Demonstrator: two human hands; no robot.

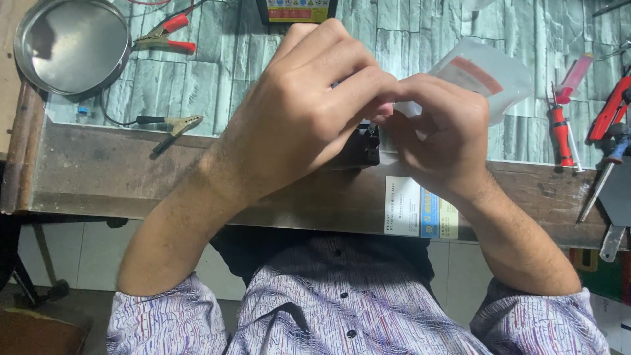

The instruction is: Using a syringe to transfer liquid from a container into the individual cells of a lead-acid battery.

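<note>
Grey stone-patterned sheet (pixel 217 79) covers the worn wooden bench (pixel 98 177) across the upper frame. My left hand (pixel 299 115), larger and nearer the lens, curls its fingers rightward to meet my right hand (pixel 437 128) at centre. Both pinch a small clear plastic bag with a red-striped label (pixel 486 75), which runs up-right from the fingertips. A small black block (pixel 365 144) sits just beneath them.

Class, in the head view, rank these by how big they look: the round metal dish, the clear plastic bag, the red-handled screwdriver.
Largest to smallest:
1. round metal dish
2. clear plastic bag, partly hidden by the right hand, so it is unsure
3. red-handled screwdriver
</note>
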